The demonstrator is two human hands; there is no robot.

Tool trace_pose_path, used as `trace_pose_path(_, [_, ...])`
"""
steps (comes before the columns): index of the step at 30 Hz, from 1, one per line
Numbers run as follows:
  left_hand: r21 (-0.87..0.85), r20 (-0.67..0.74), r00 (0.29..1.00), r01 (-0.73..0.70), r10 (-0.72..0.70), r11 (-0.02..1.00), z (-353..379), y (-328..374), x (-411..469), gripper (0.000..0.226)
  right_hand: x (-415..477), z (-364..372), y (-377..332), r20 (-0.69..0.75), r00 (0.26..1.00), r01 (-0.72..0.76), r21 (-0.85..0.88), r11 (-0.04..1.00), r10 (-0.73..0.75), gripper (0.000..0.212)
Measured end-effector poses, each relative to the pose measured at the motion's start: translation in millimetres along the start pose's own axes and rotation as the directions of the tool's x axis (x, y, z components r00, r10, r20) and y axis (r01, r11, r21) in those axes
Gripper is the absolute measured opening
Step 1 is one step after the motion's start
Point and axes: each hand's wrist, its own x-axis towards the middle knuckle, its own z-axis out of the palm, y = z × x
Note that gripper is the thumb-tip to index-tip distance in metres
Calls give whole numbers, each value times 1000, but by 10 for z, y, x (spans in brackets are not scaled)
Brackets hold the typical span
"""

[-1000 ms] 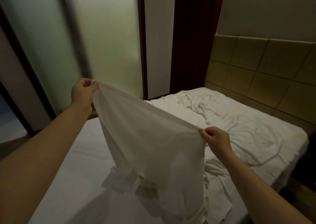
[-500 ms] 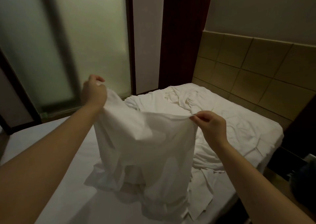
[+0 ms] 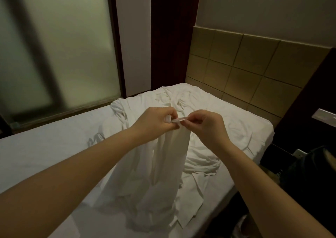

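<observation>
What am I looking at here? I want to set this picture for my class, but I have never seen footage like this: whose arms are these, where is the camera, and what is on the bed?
There is no machine here. The camera sits on a person's head and looks forward and down, so the two bare arms reaching in from below are the wearer's own. The left hand and the right hand are close together, and each holds the top edge of a white cloth. The cloth hangs down in folds, with its lower end resting on the bed. More crumpled white bedding lies further back, near the padded headboard. Behind the bed on the left is a frosted glass panel. The picture does not show whether the cloth is a sheet or a cover.
</observation>
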Motion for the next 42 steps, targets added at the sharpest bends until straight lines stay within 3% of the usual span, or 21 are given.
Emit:
trace_pose_path(4, [-11, -72, 997, 7, -8, 1000, 46, 51, 78, 8, -65, -6, 161, 24, 999, 47, -50, 998, -46, 9])
trace_pose_path(7, [76, -154, 988, -20, 32, 997, 31, 147, 134, 6, -130, 162, 234, 108, 994, 35, -96, 995, -24, 13])
trace_pose_path(10, [175, -186, 981, -20, 53, 984, -50, 255, 199, 8, -152, 379, 265, 200, 974, -69, -179, 981, 104, 30])
trace_pose_path(13, [277, -172, 984, -1, 51, 961, -193, 307, 267, 11, -97, 486, 280, 190, 953, -196, -205, 959, 236, 42])
trace_pose_path(19, [321, -186, 983, 59, 1, 945, -516, 259, 369, 8, -38, 668, 400, 193, 908, -337, -188, 922, 371, 32])
trace_pose_path(24, [262, -364, 931, 136, -32, 955, -768, 219, 407, 10, -54, 912, 442, 186, 892, -405, -73, 911, 411, 34])
trace_pose_path(28, [253, -400, 917, 115, -5, 961, -960, 213, 447, 10, -119, 1095, 335, 85, 956, -290, 149, 945, 280, 23])
trace_pose_path(31, [283, -387, 922, 116, 3, 952, -1084, 107, 447, 7, -105, 1138, 251, 27, 979, -203, 181, 962, 202, 17])
trace_pose_path(36, [321, -322, 947, 125, -16, 939, -1235, -77, 414, 4, 29, 1172, 104, 11, 985, 171, -44, 984, -171, 26])
trace_pose_path(42, [444, -165, 986, 70, 5, 893, -1432, -195, 377, 9, 227, 1286, -35, 0, 956, 284, -253, 925, -294, 34])
